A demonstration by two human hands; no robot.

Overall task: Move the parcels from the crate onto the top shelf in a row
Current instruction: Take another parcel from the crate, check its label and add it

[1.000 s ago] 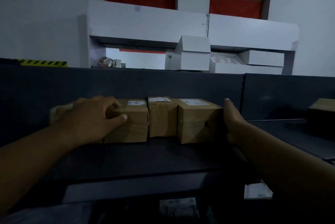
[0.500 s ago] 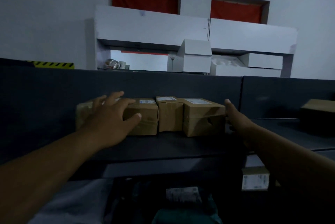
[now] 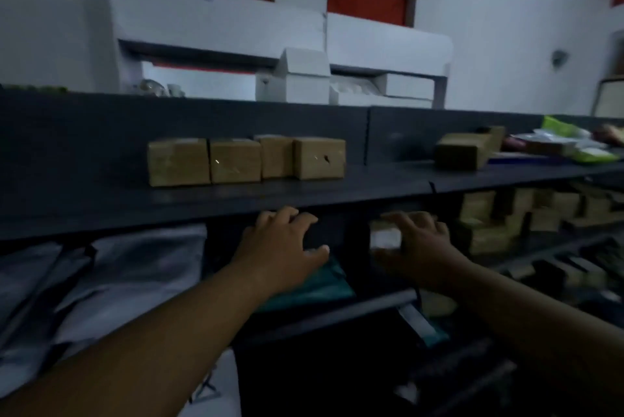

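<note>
4 brown cardboard parcels (image 3: 246, 160) stand in a row on the top shelf (image 3: 337, 189), set back from its front edge and close to the dark back panel. The 2 on the left touch side to side; the third sits slightly further back, and the fourth stands just in front of it at the right end of the row, with a small dark hole in its front face. Further right on the same shelf, past the seam in the back panel, another brown box (image 3: 464, 150) lies apart from the row, and beyond it, toward the right end, a loose heap of green and white packets (image 3: 574, 143).

Both hands are below the shelf's front edge, clear of the parcels. The left hand (image 3: 287, 248) is released, fingers spread and lightly curled, holding nothing. The right hand (image 3: 418, 244) reaches forward beside a small pale box (image 3: 385, 237) on the level below; motion blur hides whether it is grasping that box or only touching it.

Grey plastic bags (image 3: 111, 268) fill the lower left, a teal packet (image 3: 317, 285) lies under the left hand, and stacked brown boxes (image 3: 526, 210) crowd the lower shelf at right.
</note>
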